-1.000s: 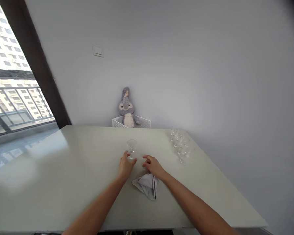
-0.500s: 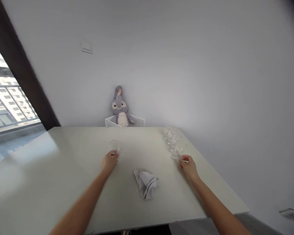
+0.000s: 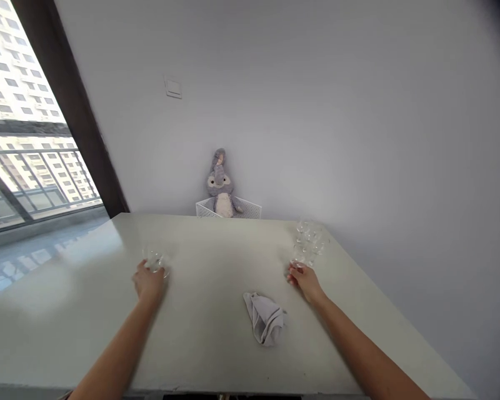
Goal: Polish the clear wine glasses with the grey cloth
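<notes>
On the table (image 3: 208, 350), grips a clear, blurred glass (image 3: 157, 261) at left with the left hand (image 3: 148, 283), farther left than before; curls the right hand (image 3: 306, 282) at the right-side glasses (image 3: 309, 239), cannot tell if holding one.

Cloth (image 3: 266, 319) apparently plain pale grey

One cloth (image 3: 266, 320), one toy (image 3: 223, 191), one basket (image 3: 250, 209), one table (image 3: 208, 333), several overlapping glasses (image 3: 304, 253).

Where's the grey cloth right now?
Head view: the grey cloth lies crumpled on the near part of the table, between the two forearms, nearer the right hand than the left hand.
</notes>
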A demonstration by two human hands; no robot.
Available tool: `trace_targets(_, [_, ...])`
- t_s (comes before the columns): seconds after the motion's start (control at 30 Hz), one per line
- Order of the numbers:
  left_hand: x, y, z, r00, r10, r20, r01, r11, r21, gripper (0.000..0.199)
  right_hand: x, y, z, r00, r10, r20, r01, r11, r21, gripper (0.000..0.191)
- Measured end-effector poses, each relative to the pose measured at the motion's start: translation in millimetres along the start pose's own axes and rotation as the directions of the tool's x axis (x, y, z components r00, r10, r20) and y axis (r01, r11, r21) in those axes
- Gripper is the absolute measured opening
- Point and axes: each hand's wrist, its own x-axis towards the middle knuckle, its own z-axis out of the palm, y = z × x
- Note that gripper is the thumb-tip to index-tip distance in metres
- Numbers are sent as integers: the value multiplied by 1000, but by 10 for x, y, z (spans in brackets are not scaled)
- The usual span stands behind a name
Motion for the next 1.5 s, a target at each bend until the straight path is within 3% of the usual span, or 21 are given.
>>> trace_targets(0.07, [-158,-30,2,987,5,-163,-7,1000,-8,54,-31,-34,173,998,5,55,-4,1000,-10,32])
trace_targets(0.13, [-400,12,47,974,91,-208,-102,994,-45,49,-70,-85,334,991,23,134,-19,999,-26,36])
trace_targets(0.23, [-813,213,192,962,262,72,-250,957,-148,37,-143,-145,489,964,28,264,-12,998,-62,45])
trace_targets(0.33, [-1145,489,412,850,377,368,-307,922,-235,35,-215,-135,472,964,-11,267,32,997,-74,49])
trace_targets(0.4, [-1304,659,586,766,389,511,-287,919,-270,42,-241,-85,354,982,-67,178,81,994,-70,45])
trace_targets(0.5, [-1490,872,863,658,374,653,-186,921,-341,54,-212,6,69,983,-154,-98,147,986,-76,35])
trace_targets(0.57, [-1599,990,1034,602,338,724,-62,923,-379,61,-140,34,-138,935,-168,-311,149,985,-84,32])
trace_targets(0.63, [-1696,1088,1172,576,305,758,28,920,-391,62,-34,15,-310,881,-147,-451,123,989,-82,36])
trace_targets(0.7, [-1768,1154,1260,584,294,757,54,916,-397,56,89,-44,-416,866,-118,-486,96,993,-70,45])
trace_targets(0.77, [-1803,1179,1295,595,295,748,61,911,-407,43,210,-111,-448,893,-87,-441,70,996,-54,55])
trace_targets(0.83, [-1787,1162,1282,605,288,742,77,907,-415,29,309,-148,-415,926,-47,-375,36,999,-36,61])
trace_targets(0.93, [-1638,1072,1207,649,250,719,116,901,-418,20,382,-119,-310,928,-11,-373,-7,999,-47,56])
trace_targets(1.03, [-1326,933,1107,735,176,654,162,892,-422,17,353,-28,-211,931,-25,-364,4,998,-59,44])
trace_targets(1.13, [-908,774,1013,831,72,552,209,879,-429,17,247,48,-147,969,-28,-247,27,1000,-9,37])
trace_targets(1.23, [-504,631,945,899,-32,436,251,854,-456,18,125,85,-116,989,-23,-148,27,999,27,37])
trace_targets(1.37, [-121,509,898,933,-129,336,299,799,-522,18,19,115,-124,996,-7,-89,11,999,51,37])
trace_targets(1.5, [77,469,868,922,-187,340,364,718,-593,18,-31,139,-150,998,-16,-59,18,999,30,37])
